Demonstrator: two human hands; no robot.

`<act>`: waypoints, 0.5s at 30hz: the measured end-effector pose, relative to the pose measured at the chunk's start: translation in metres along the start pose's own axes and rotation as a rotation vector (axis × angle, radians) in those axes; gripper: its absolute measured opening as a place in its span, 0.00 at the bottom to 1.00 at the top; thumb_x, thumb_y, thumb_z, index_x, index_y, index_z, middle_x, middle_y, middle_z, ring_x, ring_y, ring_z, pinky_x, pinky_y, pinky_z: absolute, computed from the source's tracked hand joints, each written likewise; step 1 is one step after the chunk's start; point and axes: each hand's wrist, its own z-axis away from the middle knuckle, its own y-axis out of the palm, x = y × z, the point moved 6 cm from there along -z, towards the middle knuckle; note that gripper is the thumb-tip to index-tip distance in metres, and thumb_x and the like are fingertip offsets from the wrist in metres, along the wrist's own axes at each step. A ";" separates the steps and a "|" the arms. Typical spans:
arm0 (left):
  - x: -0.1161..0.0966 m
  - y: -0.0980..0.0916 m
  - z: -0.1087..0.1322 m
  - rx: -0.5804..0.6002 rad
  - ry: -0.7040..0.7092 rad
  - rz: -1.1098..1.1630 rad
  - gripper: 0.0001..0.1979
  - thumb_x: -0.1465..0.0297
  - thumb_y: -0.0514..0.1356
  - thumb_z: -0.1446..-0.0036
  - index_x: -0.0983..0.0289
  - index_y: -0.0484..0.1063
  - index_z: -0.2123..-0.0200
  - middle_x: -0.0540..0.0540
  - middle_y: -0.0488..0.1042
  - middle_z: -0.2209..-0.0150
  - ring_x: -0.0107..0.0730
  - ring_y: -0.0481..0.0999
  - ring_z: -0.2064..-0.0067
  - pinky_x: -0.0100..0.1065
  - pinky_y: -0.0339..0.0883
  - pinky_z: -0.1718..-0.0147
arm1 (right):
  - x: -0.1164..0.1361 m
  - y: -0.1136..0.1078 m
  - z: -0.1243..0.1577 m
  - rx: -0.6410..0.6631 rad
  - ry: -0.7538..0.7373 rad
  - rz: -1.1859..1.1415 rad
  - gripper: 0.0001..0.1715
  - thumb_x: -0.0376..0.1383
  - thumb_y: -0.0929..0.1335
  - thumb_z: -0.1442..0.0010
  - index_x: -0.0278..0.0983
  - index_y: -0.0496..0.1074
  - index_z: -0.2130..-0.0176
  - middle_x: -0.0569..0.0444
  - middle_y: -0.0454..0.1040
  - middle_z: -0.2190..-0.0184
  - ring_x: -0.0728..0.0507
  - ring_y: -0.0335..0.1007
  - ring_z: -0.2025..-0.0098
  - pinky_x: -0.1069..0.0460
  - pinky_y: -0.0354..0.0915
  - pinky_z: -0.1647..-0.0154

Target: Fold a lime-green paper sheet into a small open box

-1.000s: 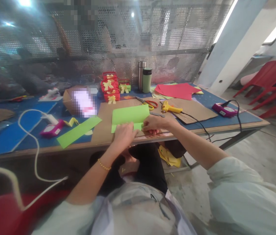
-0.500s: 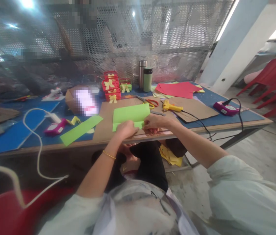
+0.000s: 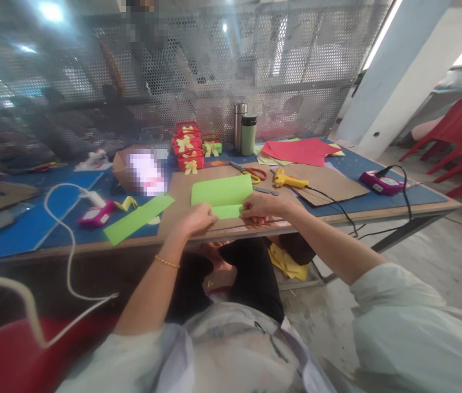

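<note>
A green sheet of paper [image 3: 221, 190] lies on a brown cardboard sheet [image 3: 179, 188], its near edge folded into a narrow strip. My left hand [image 3: 198, 218] is closed at the left end of that folded strip, fingers curled against the paper. At the strip's right end, my right hand [image 3: 260, 208] pinches the paper's corner. Beyond the right hand lie a grey metal blade or ruler [image 3: 265, 191] and scissors with orange and yellow handles [image 3: 258, 174]. A loose green paper strip [image 3: 138, 220] rests left of the cardboard.
A yellow glue gun [image 3: 290, 179] lies on cardboard at the right, its cord trailing over the table edge. Purple power boxes [image 3: 381, 182] sit on both sides. Red paper boxes with bows [image 3: 189, 146], two bottles [image 3: 249, 135], red paper [image 3: 296, 151] and a lit phone [image 3: 147, 172] stand or lie behind.
My left hand has slid left along the folded strip to its left end, uncovering more of the fold. My right hand stays at the right corner.
</note>
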 end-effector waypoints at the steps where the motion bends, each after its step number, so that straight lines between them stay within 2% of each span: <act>1: 0.004 -0.001 0.001 -0.003 0.001 0.000 0.16 0.65 0.57 0.48 0.61 0.58 0.83 0.47 0.56 0.83 0.28 0.58 0.77 0.34 0.47 0.76 | -0.001 0.000 -0.001 -0.004 -0.002 0.007 0.16 0.38 0.69 0.40 0.36 0.70 0.77 0.57 0.73 0.82 0.52 0.66 0.83 0.57 0.61 0.80; 8: 0.026 -0.009 0.007 0.050 -0.028 0.000 0.15 0.63 0.57 0.48 0.61 0.59 0.83 0.48 0.62 0.82 0.29 0.63 0.76 0.33 0.51 0.75 | 0.000 0.001 0.000 -0.003 -0.007 -0.005 0.17 0.37 0.69 0.40 0.36 0.69 0.79 0.58 0.72 0.83 0.51 0.67 0.82 0.57 0.61 0.79; 15: 0.038 -0.018 0.011 -0.023 -0.044 -0.068 0.12 0.63 0.58 0.51 0.61 0.63 0.82 0.48 0.63 0.82 0.29 0.61 0.76 0.34 0.48 0.75 | 0.000 0.002 0.001 -0.004 0.003 -0.008 0.17 0.38 0.69 0.39 0.36 0.69 0.78 0.57 0.72 0.82 0.52 0.66 0.82 0.57 0.62 0.79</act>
